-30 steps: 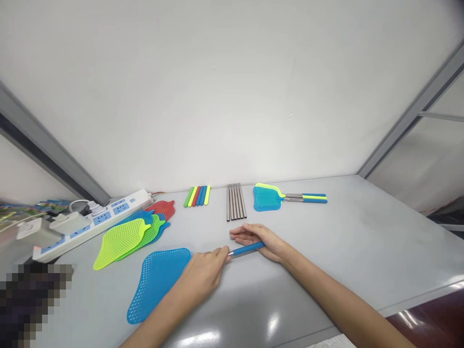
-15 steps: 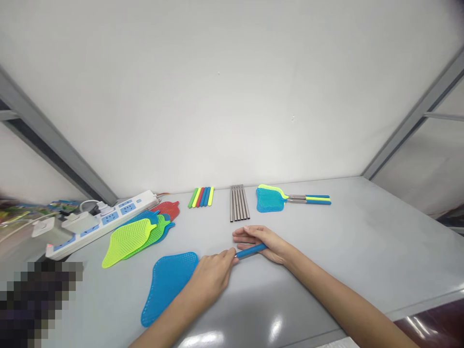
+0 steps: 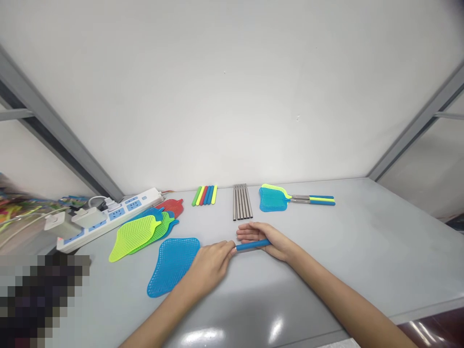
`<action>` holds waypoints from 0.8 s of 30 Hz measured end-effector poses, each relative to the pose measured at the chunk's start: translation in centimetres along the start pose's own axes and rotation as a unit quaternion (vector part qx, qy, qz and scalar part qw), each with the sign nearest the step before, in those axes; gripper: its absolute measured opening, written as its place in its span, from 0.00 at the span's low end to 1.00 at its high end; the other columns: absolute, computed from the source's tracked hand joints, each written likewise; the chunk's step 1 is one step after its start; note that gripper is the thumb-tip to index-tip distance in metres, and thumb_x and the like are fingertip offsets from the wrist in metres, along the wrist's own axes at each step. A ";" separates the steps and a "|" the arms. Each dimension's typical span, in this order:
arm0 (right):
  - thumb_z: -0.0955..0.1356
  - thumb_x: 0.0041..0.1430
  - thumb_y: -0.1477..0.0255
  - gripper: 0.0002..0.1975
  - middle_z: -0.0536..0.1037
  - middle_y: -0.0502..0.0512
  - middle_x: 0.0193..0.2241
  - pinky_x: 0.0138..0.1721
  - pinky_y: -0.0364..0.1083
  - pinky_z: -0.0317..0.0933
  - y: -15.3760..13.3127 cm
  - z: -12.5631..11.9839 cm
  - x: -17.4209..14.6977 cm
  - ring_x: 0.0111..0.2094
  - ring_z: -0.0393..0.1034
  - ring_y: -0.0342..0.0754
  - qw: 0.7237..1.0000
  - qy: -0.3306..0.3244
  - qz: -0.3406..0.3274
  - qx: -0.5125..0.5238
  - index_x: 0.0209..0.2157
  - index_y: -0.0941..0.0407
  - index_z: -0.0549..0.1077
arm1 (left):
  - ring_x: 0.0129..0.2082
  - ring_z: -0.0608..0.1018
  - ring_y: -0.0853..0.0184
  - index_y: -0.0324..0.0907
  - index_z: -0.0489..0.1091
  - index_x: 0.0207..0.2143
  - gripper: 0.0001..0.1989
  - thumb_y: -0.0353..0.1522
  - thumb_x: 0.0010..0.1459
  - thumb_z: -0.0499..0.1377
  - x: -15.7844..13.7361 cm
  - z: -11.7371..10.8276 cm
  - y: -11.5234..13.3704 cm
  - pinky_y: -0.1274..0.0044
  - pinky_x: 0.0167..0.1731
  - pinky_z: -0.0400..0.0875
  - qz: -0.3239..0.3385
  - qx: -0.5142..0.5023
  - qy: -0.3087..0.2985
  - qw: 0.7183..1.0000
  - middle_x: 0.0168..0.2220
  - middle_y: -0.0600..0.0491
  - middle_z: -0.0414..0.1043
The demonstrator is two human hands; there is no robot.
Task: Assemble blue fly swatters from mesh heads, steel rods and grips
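Observation:
A blue fly swatter (image 3: 174, 266) lies between my hands, its mesh head to the left of my left wrist. Closed round its shaft is my left hand (image 3: 213, 261), which hides the metal part almost wholly. The blue handle (image 3: 253, 245) sticks out to the right, its end meeting the palm of my right hand (image 3: 266, 239). That hand has its fingers stretched out flat, not wrapped round the handle. Beyond my hands is a row of metal rods (image 3: 242, 202), with coloured handle sleeves (image 3: 205, 195) to their left.
Three swatters with handles (image 3: 273, 199) are stacked at the back right. Loose mesh heads (image 3: 134, 237) in yellow, green, blue and red overlap at the left, beside a white power strip (image 3: 108, 220) with plugs in it. A wall (image 3: 232, 96) rises behind the grey table (image 3: 344, 251).
The blue swatter has turned so that its handle lies more level and its head has lifted toward the back. Both hands keep their poses. The whole view has shifted slightly.

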State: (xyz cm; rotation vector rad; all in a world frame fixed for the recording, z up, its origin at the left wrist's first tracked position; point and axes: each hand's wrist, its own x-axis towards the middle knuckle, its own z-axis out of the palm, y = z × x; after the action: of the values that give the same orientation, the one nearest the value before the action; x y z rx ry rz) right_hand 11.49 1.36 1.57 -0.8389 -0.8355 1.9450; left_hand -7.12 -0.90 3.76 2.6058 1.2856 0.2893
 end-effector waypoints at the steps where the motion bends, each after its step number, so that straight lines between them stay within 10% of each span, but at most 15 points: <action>1: 0.62 0.51 0.68 0.14 0.72 0.61 0.36 0.47 0.50 0.56 0.0 0.0 0.0 0.40 0.67 0.49 1.000 -0.001 0.003 0.005 0.36 0.63 0.69 | 0.26 0.70 0.69 0.42 0.60 0.27 0.17 0.35 0.59 0.36 0.0 0.1 0.0 0.79 0.23 0.57 0.000 -0.003 0.002 1.000 0.25 0.54 0.66; 14: 0.61 0.52 0.65 0.17 0.73 0.61 0.31 0.41 0.50 0.62 -0.9 -0.4 -0.2 0.34 0.70 0.49 0.996 0.012 0.038 -0.085 0.39 0.63 0.65 | 0.27 0.70 0.69 0.43 0.62 0.30 0.17 0.37 0.58 0.38 0.1 -0.1 -0.7 0.79 0.24 0.56 0.004 -0.026 0.022 0.999 0.27 0.55 0.68; 24: 0.57 0.52 0.56 0.22 0.69 0.53 0.14 0.14 0.41 0.62 -3.3 -3.8 -0.9 0.15 0.68 0.46 0.928 0.109 0.095 -0.344 0.29 0.61 0.67 | 0.27 0.70 0.70 0.43 0.63 0.30 0.14 0.36 0.58 0.41 -0.1 -1.2 -1.3 0.79 0.26 0.58 0.017 -0.046 0.058 0.997 0.26 0.55 0.67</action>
State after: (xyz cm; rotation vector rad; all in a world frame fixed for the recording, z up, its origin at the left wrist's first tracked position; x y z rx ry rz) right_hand 16.32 2.93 2.26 -1.5658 -1.3660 1.6677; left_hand -8.47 -0.02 4.48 2.5682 1.2346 0.4991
